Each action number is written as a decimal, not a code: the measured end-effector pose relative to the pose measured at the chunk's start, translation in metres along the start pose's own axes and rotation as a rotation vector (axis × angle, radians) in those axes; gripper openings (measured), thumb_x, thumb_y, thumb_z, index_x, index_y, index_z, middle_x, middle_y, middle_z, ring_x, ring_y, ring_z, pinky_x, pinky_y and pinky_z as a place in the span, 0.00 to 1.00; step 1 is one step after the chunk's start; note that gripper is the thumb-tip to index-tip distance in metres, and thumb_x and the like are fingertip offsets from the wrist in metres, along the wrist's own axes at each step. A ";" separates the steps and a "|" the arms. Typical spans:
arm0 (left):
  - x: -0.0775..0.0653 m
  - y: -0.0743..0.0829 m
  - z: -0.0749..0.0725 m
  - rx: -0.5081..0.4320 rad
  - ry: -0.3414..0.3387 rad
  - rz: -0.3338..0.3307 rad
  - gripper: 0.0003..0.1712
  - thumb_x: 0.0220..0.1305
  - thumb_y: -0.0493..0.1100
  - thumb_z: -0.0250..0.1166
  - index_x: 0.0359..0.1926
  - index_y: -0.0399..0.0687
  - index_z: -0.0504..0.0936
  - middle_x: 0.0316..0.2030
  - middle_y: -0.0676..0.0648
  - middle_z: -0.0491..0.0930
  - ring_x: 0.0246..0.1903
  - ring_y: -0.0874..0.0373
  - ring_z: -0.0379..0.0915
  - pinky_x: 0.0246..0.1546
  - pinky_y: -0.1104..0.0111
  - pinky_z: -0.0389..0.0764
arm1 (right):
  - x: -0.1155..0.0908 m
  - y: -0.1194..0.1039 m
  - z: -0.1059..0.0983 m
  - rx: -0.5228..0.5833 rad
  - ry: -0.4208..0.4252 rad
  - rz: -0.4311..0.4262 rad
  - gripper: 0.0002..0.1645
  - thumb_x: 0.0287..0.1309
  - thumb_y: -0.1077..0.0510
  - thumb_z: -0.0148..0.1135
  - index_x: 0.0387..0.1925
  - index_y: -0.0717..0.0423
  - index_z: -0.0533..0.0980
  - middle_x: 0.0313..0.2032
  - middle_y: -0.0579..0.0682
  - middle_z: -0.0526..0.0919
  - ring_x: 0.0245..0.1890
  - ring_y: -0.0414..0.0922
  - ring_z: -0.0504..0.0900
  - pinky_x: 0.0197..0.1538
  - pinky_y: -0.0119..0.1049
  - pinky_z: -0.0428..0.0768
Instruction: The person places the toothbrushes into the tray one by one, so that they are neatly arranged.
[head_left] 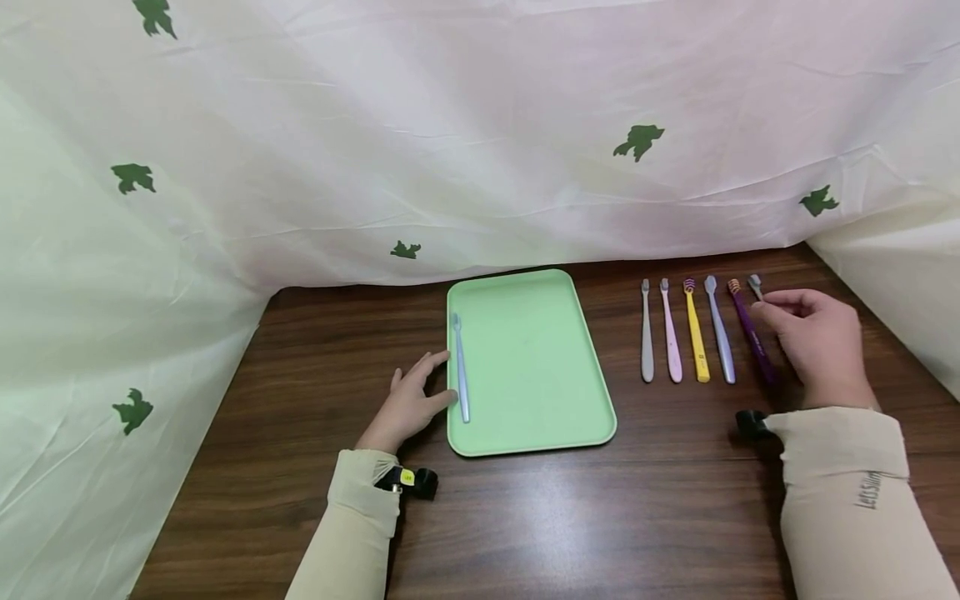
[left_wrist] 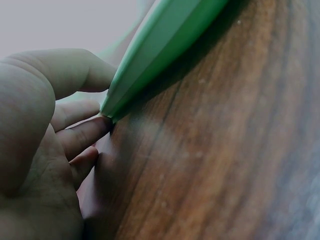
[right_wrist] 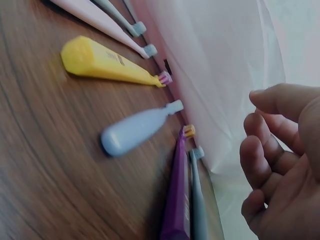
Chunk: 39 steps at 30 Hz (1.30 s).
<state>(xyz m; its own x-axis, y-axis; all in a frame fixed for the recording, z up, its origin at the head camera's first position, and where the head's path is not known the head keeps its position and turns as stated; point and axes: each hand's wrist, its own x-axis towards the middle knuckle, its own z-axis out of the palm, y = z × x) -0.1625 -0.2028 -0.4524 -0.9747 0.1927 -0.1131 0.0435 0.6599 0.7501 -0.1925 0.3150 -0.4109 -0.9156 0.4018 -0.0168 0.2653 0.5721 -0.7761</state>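
My left hand [head_left: 407, 406] rests at the left rim of a light green tray [head_left: 532, 358], thumb and fingers spread and fingertips right at the edge. A light blue toothbrush [head_left: 461, 367] lies inside the tray along that side. My right hand [head_left: 821, 337] hovers over the right end of a toothbrush row, fingers loosely bent with nothing between them in the right wrist view. Below it lies a grey toothbrush [right_wrist: 198, 200], partly hidden by the hand in the head view. Just left of that is a purple toothbrush [head_left: 752, 332] with an orange-striped head.
Further left in the row lie a blue toothbrush [head_left: 720, 329], a yellow toothbrush [head_left: 696, 333], a pink toothbrush [head_left: 671, 332] and another grey toothbrush [head_left: 647, 333]. They sit on a dark wooden table [head_left: 525, 525]. A white cloth [head_left: 487, 150] with green bird shapes borders the back and sides.
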 end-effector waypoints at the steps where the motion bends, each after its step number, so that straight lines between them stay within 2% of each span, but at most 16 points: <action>1: 0.000 0.000 0.000 0.000 0.001 0.000 0.38 0.67 0.45 0.67 0.75 0.53 0.65 0.73 0.48 0.63 0.77 0.52 0.45 0.74 0.49 0.25 | 0.000 0.001 -0.001 0.000 0.008 0.011 0.26 0.63 0.37 0.62 0.51 0.51 0.79 0.25 0.22 0.73 0.32 0.35 0.72 0.30 0.30 0.73; 5: 0.001 -0.002 0.000 0.000 0.002 0.001 0.38 0.67 0.46 0.67 0.75 0.53 0.65 0.73 0.48 0.63 0.77 0.52 0.44 0.74 0.49 0.25 | 0.002 0.004 -0.006 0.020 0.007 0.053 0.24 0.63 0.35 0.61 0.48 0.49 0.79 0.23 0.22 0.74 0.34 0.37 0.71 0.33 0.31 0.71; 10: 0.001 -0.003 0.000 -0.005 0.003 -0.001 0.38 0.67 0.46 0.67 0.75 0.54 0.65 0.73 0.48 0.63 0.77 0.53 0.44 0.74 0.50 0.25 | 0.005 0.010 -0.008 0.035 -0.004 0.099 0.24 0.62 0.33 0.61 0.48 0.44 0.79 0.26 0.23 0.73 0.37 0.38 0.70 0.36 0.32 0.71; 17: 0.000 -0.002 0.000 -0.011 0.001 0.003 0.38 0.67 0.45 0.66 0.75 0.52 0.65 0.73 0.47 0.63 0.77 0.51 0.44 0.74 0.49 0.25 | 0.007 0.021 -0.012 0.019 0.029 0.098 0.22 0.62 0.35 0.62 0.46 0.44 0.79 0.30 0.24 0.71 0.37 0.38 0.68 0.35 0.29 0.71; 24: 0.000 -0.002 -0.001 -0.015 -0.007 0.007 0.36 0.69 0.47 0.64 0.75 0.52 0.64 0.74 0.47 0.62 0.77 0.52 0.43 0.74 0.49 0.24 | 0.009 0.028 -0.016 0.062 0.006 0.166 0.11 0.63 0.38 0.63 0.43 0.33 0.79 0.34 0.29 0.72 0.34 0.35 0.70 0.30 0.29 0.74; 29: -0.001 -0.001 -0.001 -0.009 -0.012 -0.003 0.36 0.71 0.47 0.62 0.76 0.53 0.63 0.74 0.48 0.62 0.77 0.53 0.43 0.74 0.49 0.24 | 0.009 0.036 -0.015 0.029 0.017 0.181 0.12 0.64 0.41 0.63 0.45 0.39 0.78 0.38 0.33 0.71 0.35 0.36 0.69 0.29 0.29 0.75; 34: 0.000 -0.001 0.000 -0.012 -0.012 -0.001 0.35 0.71 0.47 0.62 0.76 0.54 0.63 0.74 0.48 0.62 0.77 0.53 0.43 0.74 0.50 0.24 | 0.011 0.043 -0.016 0.032 0.019 0.177 0.12 0.64 0.44 0.63 0.45 0.42 0.78 0.35 0.30 0.70 0.34 0.33 0.69 0.29 0.26 0.75; 39: 0.001 -0.001 -0.001 -0.011 -0.012 0.003 0.35 0.71 0.47 0.62 0.76 0.53 0.63 0.74 0.48 0.62 0.77 0.53 0.43 0.74 0.50 0.24 | 0.012 0.047 -0.017 0.024 0.000 0.195 0.15 0.65 0.42 0.63 0.47 0.43 0.78 0.40 0.35 0.71 0.35 0.34 0.69 0.29 0.27 0.75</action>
<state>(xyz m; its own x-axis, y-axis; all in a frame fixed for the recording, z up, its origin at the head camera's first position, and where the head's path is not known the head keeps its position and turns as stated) -0.1632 -0.2038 -0.4527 -0.9719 0.2037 -0.1184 0.0443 0.6515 0.7573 -0.1863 0.3590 -0.4369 -0.8473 0.5038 -0.1682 0.4305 0.4658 -0.7731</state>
